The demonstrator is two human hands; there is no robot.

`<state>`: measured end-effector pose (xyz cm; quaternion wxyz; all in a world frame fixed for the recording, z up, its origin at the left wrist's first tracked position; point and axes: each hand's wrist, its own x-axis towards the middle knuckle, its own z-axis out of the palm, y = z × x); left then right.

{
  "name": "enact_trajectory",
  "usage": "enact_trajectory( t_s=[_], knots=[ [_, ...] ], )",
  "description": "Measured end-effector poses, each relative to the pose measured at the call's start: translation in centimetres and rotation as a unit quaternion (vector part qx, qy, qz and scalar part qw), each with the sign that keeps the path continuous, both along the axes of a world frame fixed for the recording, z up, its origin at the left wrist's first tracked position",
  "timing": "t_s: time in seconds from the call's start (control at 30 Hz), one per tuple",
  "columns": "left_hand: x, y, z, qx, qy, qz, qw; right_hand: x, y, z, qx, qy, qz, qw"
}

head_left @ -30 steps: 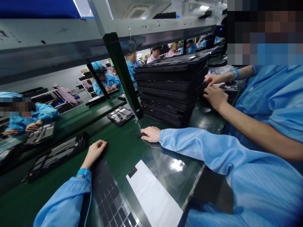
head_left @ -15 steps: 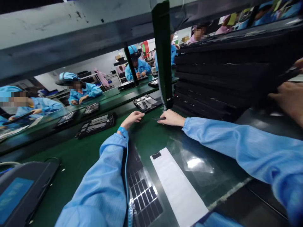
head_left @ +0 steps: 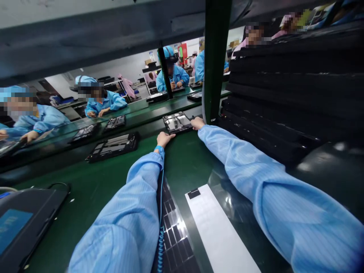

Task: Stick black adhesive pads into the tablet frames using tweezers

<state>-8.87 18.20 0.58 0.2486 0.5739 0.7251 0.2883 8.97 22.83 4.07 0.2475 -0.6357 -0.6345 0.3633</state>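
An opened tablet (head_left: 176, 121), with silvery parts showing in its black frame, lies at the far side of the green bench. At its near left corner is my left hand (head_left: 165, 139), thumb stretched along the near edge and fingers closed on the corner. My right hand (head_left: 197, 123) is closed at its right end, beside the green post. A thin dark bit shows by the right fingertips; I cannot make out whether it is a tool. Below my arms lie a white paper strip (head_left: 218, 227) with black pieces at its top and a sheet of black rectangles (head_left: 178, 235).
Another opened tablet (head_left: 113, 147) lies to the left. A green post (head_left: 216, 64) and a stack of black trays (head_left: 284, 87) stand on the right. A dark grey device (head_left: 28, 220) sits at lower left. Co-workers (head_left: 101, 100) sit across the line.
Both hands have moved forward to the tablet and now touch it. The dark thin tool seen in my right hand earlier is no longer clear. Another person's hand at the right has left view.
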Motion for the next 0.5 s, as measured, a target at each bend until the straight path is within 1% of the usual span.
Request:
enact_trajectory(
  t_s=[0.07, 0.13, 0.2, 0.27, 0.33, 0.4, 0.43, 0.47, 0.5],
  knots=[
    [-1.3, -0.3, 0.7, -0.006, -0.029, -0.021, 0.999, 0.1, -0.1, 0.1, -0.026, 0.039, -0.018, 0.999],
    [-2.8, -1.2, 2.0, -0.009, -0.061, -0.046, 0.997, 0.0, -0.8, 0.6, -0.045, 0.091, -0.019, 0.995],
    [-4.4, -2.7, 3.7, -0.009, -0.086, -0.066, 0.994, -0.4, -2.3, 1.3, -0.056, 0.155, -0.009, 0.986],
    [-5.4, -4.9, 5.4, -0.009, -0.098, -0.084, 0.992, -0.5, -4.5, 2.1, -0.061, 0.22, -0.002, 0.974],
    [-5.3, -8.1, 6.5, -0.01, -0.094, -0.105, 0.99, -0.1, -7.4, 2.6, -0.065, 0.276, -0.002, 0.959],
    [-3.8, -12.2, 6.8, 0.019, -0.073, -0.125, 0.989, 1.4, -10.9, 2.9, -0.077, 0.314, -0.005, 0.946],
    [-2.7, -14.5, 6.7, 0.098, -0.027, -0.123, 0.987, 2.5, -12.8, 2.9, -0.089, 0.326, -0.006, 0.941],
    [-1.4, -16.8, 6.4, 0.164, 0.007, -0.126, 0.978, 3.9, -14.8, 2.9, -0.102, 0.336, -0.008, 0.936],
    [0.0, -18.9, 5.9, 0.195, 0.028, -0.167, 0.966, 5.4, -16.7, 2.9, -0.126, 0.36, -0.013, 0.924]
  ],
)
